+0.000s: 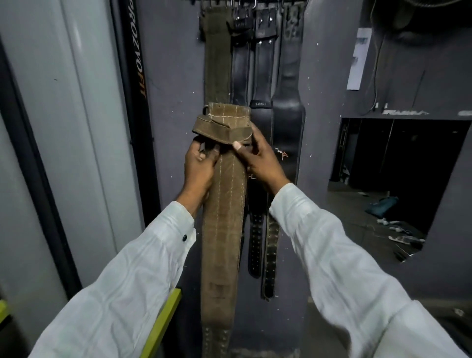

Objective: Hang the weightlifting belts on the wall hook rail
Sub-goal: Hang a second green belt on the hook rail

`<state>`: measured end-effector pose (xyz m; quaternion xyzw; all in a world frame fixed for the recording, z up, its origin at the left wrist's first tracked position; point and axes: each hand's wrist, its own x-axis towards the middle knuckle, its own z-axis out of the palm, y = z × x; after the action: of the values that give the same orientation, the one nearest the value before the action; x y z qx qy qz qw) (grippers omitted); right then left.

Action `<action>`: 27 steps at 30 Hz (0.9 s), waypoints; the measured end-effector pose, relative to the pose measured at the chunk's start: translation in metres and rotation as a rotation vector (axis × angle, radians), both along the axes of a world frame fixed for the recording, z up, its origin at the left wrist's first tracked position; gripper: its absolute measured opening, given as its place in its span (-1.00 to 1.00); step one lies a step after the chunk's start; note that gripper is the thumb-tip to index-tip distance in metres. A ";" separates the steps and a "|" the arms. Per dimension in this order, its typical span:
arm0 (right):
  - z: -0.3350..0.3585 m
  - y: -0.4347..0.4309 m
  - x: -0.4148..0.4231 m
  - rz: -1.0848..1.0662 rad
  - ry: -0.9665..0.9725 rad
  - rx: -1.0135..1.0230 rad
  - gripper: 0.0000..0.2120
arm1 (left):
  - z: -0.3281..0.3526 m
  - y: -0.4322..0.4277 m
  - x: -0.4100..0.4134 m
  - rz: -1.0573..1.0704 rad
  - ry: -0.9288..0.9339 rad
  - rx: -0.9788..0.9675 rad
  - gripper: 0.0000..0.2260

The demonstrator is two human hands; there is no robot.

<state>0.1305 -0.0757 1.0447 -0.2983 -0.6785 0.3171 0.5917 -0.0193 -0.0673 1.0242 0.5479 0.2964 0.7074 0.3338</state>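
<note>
— What's he got there?

— A tan belt (224, 230), held upright in front of the grey wall (176, 76). Its top end is folded over, and the long tail hangs straight down between his white sleeves (344, 268).

— Both hands on it?

— Yes. The left hand (199, 166) is closed around the left edge just under the fold. The right hand (263, 158) is clamped on the right side, thumb pressed across the folded strap.

— And the rail?

— The hook rail (245, 3) sits up at the top of the wall, well above his hands. An olive belt (217, 58) and three black belts (265, 71) hang from it, right behind the one he holds.
</note>
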 end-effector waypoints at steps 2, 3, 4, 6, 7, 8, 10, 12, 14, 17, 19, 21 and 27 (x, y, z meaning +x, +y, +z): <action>-0.011 0.000 -0.008 -0.032 0.023 -0.006 -0.61 | 0.007 0.000 -0.001 0.038 -0.056 0.015 -0.82; -0.015 -0.001 -0.011 -0.064 0.044 -0.009 -0.72 | 0.010 0.000 -0.001 0.052 -0.075 0.019 -0.81; -0.016 -0.001 -0.014 -0.113 0.060 -0.003 -0.81 | 0.012 0.000 -0.001 0.068 -0.089 0.025 -0.80; -0.013 -0.002 -0.020 -0.231 0.080 0.030 -0.87 | 0.017 0.002 0.000 0.112 -0.096 0.027 -0.78; -0.010 -0.004 -0.021 -0.266 0.083 0.044 -0.85 | 0.019 0.003 0.001 0.136 -0.098 0.027 -0.76; -0.008 -0.006 -0.021 -0.269 0.077 0.051 -0.82 | 0.020 0.004 0.001 0.151 -0.100 0.031 -0.75; -0.005 -0.015 -0.017 -0.206 0.016 0.024 -0.76 | 0.023 0.007 0.000 0.169 -0.114 0.027 -0.79; -0.012 -0.017 -0.012 -0.145 -0.130 -0.051 -0.76 | 0.026 0.011 -0.003 0.166 -0.155 0.018 -0.85; -0.021 -0.013 -0.008 -0.257 -0.250 -0.009 -0.79 | 0.030 0.012 -0.005 0.140 -0.167 0.011 -0.88; -0.025 -0.007 -0.005 -0.375 -0.141 0.024 -0.79 | 0.028 0.000 0.000 -0.054 -0.074 0.045 -0.83; -0.017 -0.008 -0.002 -0.336 -0.087 0.025 -0.80 | 0.019 -0.006 0.004 -0.191 0.002 0.076 -0.66; -0.007 -0.009 0.002 -0.273 -0.101 0.033 -0.79 | 0.013 -0.007 0.005 -0.209 0.004 0.119 -0.57; -0.029 -0.015 0.010 -0.160 -0.254 -0.067 -0.80 | 0.020 0.005 0.002 -0.091 -0.077 0.099 -0.56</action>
<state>0.1402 -0.0906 1.0156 -0.4085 -0.7110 0.2513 0.5142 -0.0175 -0.0628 1.0442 0.5492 0.2228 0.7260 0.3490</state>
